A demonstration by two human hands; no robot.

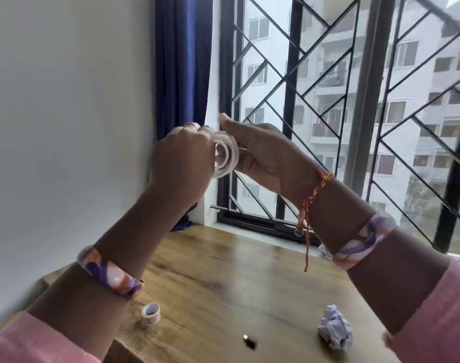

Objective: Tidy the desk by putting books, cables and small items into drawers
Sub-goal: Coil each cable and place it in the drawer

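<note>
both hands are raised well above the worktop (pixel 223 271), in front of the window. left hand (pixel 180 163): fingers curled, back of the hand toward the camera, gripping the left side of a coil of clear tape rolls (pixel 225 155). right hand (pixel 265 155): fingers and thumb curled round the right side of the same coil, thumb tip pointing up above it. the coil appears as several translucent white rings held together between the two hands; the exact count of rings cannot be told.

each forearm carries a patterned purple, orange and white band, and pink sleeves are pushed back behind them. a red and yellow thread (pixel 310 205) is tied at the right wrist and hangs down.

items on the wooden worktop:
- small tape roll (pixel 150 313), standing on its flat side, near the left forearm.
- small dark object (pixel 250 341), possibly an adapter, lying near the front edge, between the small roll and the paper ball.
- crumpled paper ball (pixel 335 327), white with a lilac tint, at the right.
- a second crumpled scrap (pixel 325 251), partly hidden behind the right forearm, near the window sill.

a blue curtain (pixel 183 64) hangs in the corner beside the window grille (pixel 315 82).
</note>
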